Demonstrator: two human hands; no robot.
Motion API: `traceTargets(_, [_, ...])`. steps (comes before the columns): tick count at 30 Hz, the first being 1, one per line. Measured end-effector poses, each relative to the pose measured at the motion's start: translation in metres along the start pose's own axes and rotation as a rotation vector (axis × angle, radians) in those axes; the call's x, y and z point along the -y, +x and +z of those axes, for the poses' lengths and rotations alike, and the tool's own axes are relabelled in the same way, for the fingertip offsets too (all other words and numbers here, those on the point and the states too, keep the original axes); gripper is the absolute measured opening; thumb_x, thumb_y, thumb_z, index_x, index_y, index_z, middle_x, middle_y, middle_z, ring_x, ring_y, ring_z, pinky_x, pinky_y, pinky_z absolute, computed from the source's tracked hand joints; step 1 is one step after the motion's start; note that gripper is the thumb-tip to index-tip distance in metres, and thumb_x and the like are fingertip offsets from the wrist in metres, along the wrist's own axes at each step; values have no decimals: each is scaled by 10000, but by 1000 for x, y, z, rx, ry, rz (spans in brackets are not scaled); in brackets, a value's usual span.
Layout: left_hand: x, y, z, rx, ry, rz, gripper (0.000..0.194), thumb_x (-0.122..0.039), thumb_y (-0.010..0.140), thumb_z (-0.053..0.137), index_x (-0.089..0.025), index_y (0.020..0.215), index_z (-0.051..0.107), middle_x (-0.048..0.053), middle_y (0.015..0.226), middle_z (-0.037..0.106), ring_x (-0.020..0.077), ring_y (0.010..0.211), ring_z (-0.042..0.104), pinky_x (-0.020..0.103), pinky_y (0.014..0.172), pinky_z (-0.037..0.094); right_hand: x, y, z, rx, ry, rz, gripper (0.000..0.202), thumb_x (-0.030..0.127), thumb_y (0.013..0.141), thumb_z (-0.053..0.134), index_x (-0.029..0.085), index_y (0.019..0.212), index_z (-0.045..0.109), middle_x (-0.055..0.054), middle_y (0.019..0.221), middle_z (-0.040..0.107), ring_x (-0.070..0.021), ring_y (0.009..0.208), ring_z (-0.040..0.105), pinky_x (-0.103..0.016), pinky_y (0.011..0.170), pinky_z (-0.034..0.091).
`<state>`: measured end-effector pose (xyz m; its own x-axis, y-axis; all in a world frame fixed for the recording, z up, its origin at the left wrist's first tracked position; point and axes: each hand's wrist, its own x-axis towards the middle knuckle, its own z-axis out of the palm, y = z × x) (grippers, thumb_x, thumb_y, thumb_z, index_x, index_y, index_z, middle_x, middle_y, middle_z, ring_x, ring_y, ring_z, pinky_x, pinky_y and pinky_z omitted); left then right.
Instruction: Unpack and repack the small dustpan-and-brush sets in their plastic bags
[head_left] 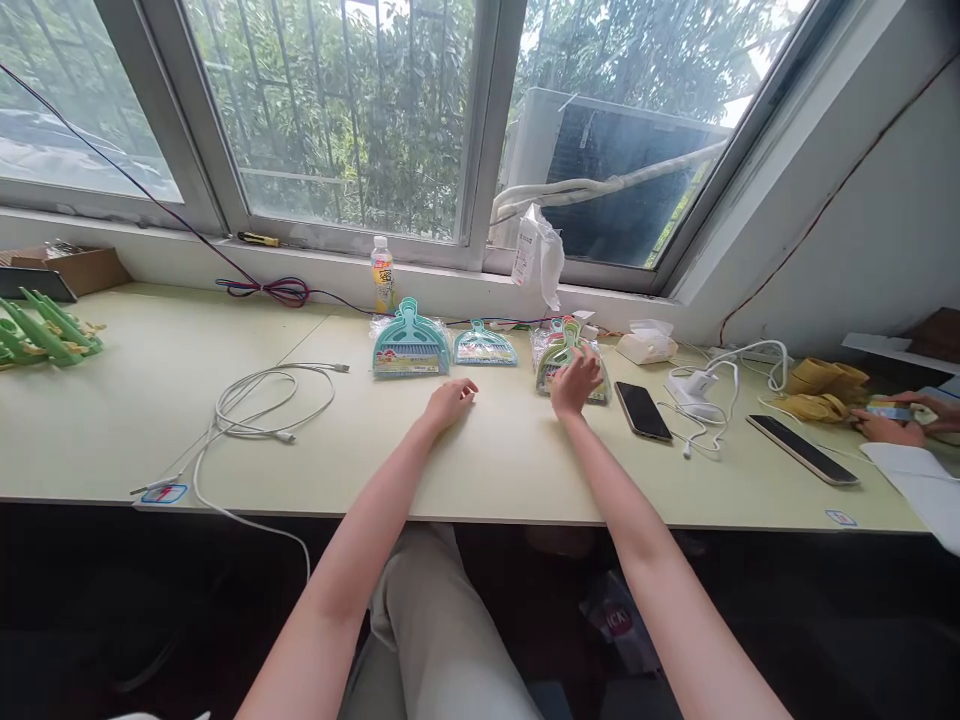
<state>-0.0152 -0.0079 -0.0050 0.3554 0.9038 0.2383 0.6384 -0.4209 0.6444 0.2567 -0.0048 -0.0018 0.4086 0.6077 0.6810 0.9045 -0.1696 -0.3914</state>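
Observation:
My right hand (576,382) is at a stack of small green dustpan-and-brush sets (553,372) in clear plastic, its fingers bent over the front one near the handle. A bit of red shows behind the green. My left hand (450,402) rests on the table with loosely curled fingers apart and nothing in them. Just beyond it lies a larger teal dustpan-and-brush set (410,345), also wrapped, with blue bristles and a printed label. Between the two stacks sits a smaller teal dustpan-and-brush set (485,346).
A drink bottle (382,275) stands by the window sill. White cables (247,405) lie coiled at left. Right of my hand are a phone (643,411), a white charger (694,390) and another phone (802,450). A co-worker's hands (892,428) hold something at far right.

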Motion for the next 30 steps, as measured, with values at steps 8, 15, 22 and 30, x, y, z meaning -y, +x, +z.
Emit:
traceTargets(8, [2,-2,-8,-63,15,-51,188,-212,951,516,-236,997,697,31,975,768,202,867,691,312,800,484,122,-29,63,571,81,-411,630,329,1022,367,155,1612,233,-163,1693,236,-272,1599,86,-559,1265,90])
traceTargets(15, [13,2,-23,-175,-57,-155,202,-229,969,480,-225,1003,679,8,890,766,159,700,669,279,687,445,127,-5,82,710,-29,-332,681,469,1014,441,82,1567,352,-255,1571,437,-365,1489,369,-636,1243,84])
traceTargets(22, [10,2,-33,-247,-130,-166,175,-229,955,490,-224,972,665,1,841,761,150,601,635,288,677,433,119,-1,61,689,29,-667,507,108,910,508,128,1410,586,-136,1115,758,-286,1159,668,-523,1292,97])
traceTargets(30, [10,-1,-40,-309,-187,-181,177,-224,933,493,-223,940,670,2,809,757,148,579,641,278,660,441,128,16,49,786,-123,-725,438,90,818,632,175,1245,680,-168,1423,620,-356,1474,419,-593,1219,265])
